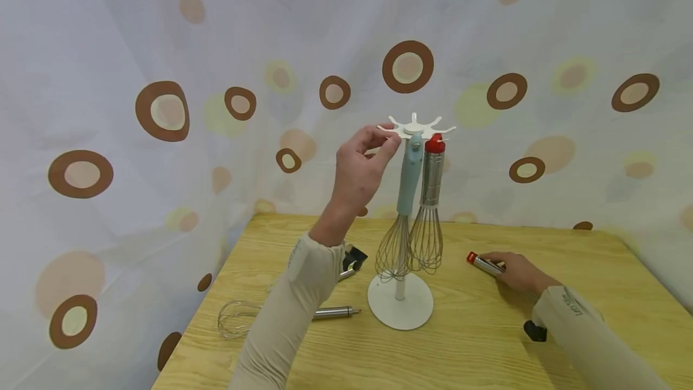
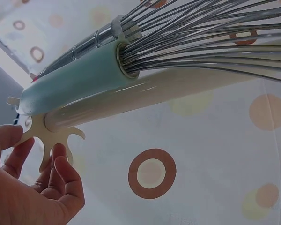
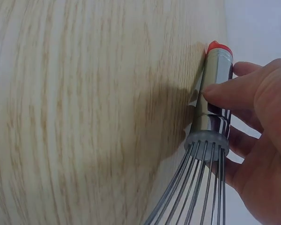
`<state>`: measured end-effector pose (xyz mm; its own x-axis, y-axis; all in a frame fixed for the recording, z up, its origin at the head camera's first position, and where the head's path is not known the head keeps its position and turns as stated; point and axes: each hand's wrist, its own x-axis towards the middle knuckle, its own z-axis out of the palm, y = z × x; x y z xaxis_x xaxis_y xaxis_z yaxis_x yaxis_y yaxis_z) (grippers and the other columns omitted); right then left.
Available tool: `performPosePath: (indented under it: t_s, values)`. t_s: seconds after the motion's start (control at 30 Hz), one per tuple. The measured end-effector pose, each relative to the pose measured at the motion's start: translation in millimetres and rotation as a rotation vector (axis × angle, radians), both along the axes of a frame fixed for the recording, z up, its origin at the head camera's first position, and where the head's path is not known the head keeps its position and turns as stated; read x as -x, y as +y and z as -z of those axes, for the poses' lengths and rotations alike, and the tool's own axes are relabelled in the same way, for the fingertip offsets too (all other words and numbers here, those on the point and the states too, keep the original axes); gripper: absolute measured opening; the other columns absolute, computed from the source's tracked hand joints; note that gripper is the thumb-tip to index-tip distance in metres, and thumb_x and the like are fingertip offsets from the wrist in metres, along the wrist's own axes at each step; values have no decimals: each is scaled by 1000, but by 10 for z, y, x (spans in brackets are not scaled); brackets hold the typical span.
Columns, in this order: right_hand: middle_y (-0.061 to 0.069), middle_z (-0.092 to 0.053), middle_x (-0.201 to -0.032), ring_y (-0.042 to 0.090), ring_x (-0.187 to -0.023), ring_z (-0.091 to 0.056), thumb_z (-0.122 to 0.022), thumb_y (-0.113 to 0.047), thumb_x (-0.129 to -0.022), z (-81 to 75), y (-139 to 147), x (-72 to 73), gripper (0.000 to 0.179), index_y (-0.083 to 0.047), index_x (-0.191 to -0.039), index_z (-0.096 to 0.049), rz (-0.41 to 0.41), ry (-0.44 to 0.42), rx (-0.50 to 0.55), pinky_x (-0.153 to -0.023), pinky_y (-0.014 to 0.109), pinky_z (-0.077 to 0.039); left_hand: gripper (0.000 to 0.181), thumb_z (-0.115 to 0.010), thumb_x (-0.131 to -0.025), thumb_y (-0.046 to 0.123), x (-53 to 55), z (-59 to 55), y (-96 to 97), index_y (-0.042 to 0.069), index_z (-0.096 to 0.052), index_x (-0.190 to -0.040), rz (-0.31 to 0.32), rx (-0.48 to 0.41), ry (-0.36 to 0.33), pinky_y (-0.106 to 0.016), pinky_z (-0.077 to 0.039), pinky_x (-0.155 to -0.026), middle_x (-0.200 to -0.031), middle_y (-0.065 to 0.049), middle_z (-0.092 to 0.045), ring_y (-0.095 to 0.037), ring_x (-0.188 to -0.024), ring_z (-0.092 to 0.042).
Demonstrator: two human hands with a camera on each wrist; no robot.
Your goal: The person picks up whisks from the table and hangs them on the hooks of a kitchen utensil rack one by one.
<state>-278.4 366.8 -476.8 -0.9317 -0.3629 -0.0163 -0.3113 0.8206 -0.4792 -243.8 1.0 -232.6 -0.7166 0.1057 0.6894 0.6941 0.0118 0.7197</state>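
Note:
A white utensil stand point(image 1: 400, 319) with a ring of hooks on top rises from a round base. My left hand point(image 1: 357, 164) pinches one of its hook arms point(image 2: 51, 140) between thumb and finger, its other fingers bent beneath. On the stand hang a whisk with a pale blue handle point(image 1: 409, 182) and a steel-handled whisk with a red end point(image 1: 432, 176). At the right of the table, my right hand point(image 1: 520, 272) holds another red-ended steel whisk point(image 3: 214, 93) by its handle, thumb along one side. The whisk's wires extend toward the wrist view's lower edge.
Left of the stand, a steel whisk point(image 1: 332, 312) lies on the wooden table point(image 1: 460, 348), partly behind my left forearm. A black object point(image 1: 354, 256) and a short metal handle point(image 1: 346, 274) show beyond that sleeve. Another black object point(image 1: 535, 331) is by my right sleeve. Patterned cloth point(image 1: 335, 29) hangs behind.

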Motion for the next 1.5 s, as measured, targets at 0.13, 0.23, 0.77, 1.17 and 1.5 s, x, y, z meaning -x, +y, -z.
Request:
performPosePath:
  t_s: [0.13,0.23,0.77,1.17,1.5]
  values:
    - [32,-54,-119,33,-92,-59,-52,13,-81,1,8,-16,51,5,-131,-51,-24,-1,-36,-65,38,-44,13,-60,-94,12,96,58,3,0,-64,-98,10,-4,7,-25,-49,-85,-120,-11,-61,-19,-99,-62]
    - [30,-55,-120,25,-87,-56,-53,15,-79,6,5,-32,54,3,-132,-51,-44,2,-65,-63,35,-41,14,-60,-94,14,108,73,2,1,-64,-98,12,-4,20,-26,-49,-85,-119,-9,-61,-17,-98,-62]
    - [23,-55,-122,17,-82,-54,-58,11,-84,-242,-145,-189,58,1,-139,-44,-131,103,-28,-60,28,-42,14,-58,-96,16,142,66,-21,3,-62,-97,-36,18,13,-27,-49,-86,-121,-8,-61,-15,-98,-60]
    - [29,-45,-132,39,-104,-56,-58,10,-88,-620,-370,-316,62,-2,-144,-37,-58,277,197,-72,37,-53,16,-54,-98,16,160,58,2,1,-58,-101,-1,36,8,-29,-48,-87,-126,-8,-58,-16,-103,-58]
    - [26,-47,-130,9,-110,-52,-56,13,-88,-1153,-645,-479,66,-7,-147,-34,-94,464,440,-82,18,-49,16,-51,-99,15,191,48,26,0,-55,-101,48,35,-14,-27,-47,-87,-129,-9,-57,-14,-108,-56]
